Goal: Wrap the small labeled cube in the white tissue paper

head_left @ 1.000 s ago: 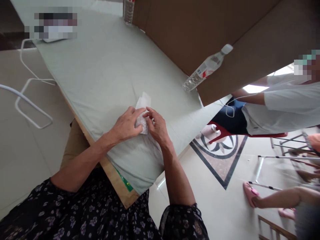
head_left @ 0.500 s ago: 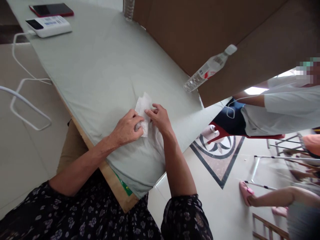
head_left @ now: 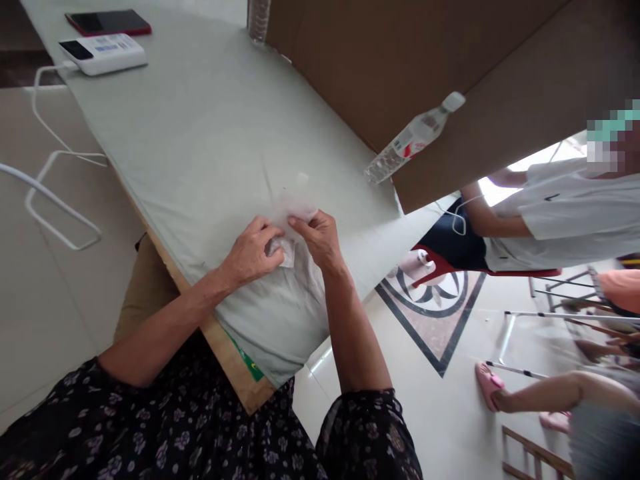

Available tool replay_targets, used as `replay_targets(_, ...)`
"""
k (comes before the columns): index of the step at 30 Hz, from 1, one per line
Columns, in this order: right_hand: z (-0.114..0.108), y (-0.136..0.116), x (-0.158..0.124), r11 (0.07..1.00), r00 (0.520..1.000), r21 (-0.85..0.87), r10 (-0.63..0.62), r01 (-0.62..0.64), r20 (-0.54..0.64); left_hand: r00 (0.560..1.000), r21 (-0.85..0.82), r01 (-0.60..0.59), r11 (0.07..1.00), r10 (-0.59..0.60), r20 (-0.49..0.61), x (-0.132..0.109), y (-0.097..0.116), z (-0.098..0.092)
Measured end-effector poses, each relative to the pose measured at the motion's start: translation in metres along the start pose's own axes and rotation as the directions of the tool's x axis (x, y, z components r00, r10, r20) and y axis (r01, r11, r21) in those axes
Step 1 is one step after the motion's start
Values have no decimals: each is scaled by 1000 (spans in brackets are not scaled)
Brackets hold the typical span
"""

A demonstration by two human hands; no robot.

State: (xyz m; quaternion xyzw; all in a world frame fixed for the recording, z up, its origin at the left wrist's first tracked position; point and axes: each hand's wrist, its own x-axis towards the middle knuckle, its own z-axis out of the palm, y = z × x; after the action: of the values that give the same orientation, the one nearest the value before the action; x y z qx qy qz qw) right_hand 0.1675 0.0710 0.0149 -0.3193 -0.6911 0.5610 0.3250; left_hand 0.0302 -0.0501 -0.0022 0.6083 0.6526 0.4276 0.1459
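Note:
A thin white tissue [head_left: 287, 254] lies partly crumpled on the cloth near the table's corner. My left hand [head_left: 255, 250] curls its fingers round the near end, pressing it against the tabletop. Between thumb and fingertips, my right hand [head_left: 320, 237] pinches the far part, which is lifted and smeared by motion. The two hands are close together, and the fingers hide some of the tissue.
A clear plastic bottle [head_left: 413, 140] stands by the large brown cardboard panel [head_left: 400, 60]. A white power bank [head_left: 105, 53] with a cable and a phone [head_left: 107, 22] lie at the far left. A person in a white shirt [head_left: 565, 200] sits to the right.
My right hand has gone from spread fingers to a pinch on the tissue. The tissue's far end has been raised and folded toward me. My left hand stays nearly in place.

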Motion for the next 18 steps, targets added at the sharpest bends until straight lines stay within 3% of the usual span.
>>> replay_targets(6, 3, -7, -31, 970, 987, -184, -156, 160, 38, 993, -14, 27, 1000, -28, -117, -1, -3, -4)
replay_targets(11, 2, -4, -60, 874, 942, -352, -316, 335, 113, 999, -87, -21, 996, 24, 42, 3, -10, -12)
replay_targets(18, 4, 14, -88, 672, 912, -619, -341, 407, 229, 969, -75, -106, 992, 120, 217, -2, -14, -34)
